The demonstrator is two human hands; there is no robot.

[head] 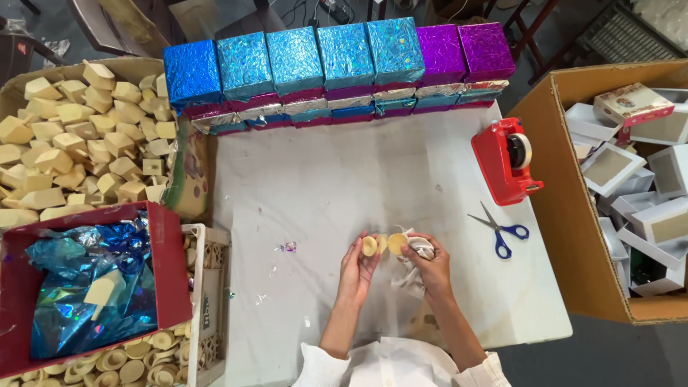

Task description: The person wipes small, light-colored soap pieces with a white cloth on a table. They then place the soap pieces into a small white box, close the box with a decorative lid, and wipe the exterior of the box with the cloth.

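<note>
Disc pinched upright in left hand above tabletop; second disc and cloth clutched in right hand (grip closed on both). Foil boxes stacked behind; discs heaped in crate, scissors idle.

This looks like a small craft workshop. Shiny foil-wrapped boxes line the desk, beside a tape dispenser, scissors and cartons of wooden pieces.
</note>
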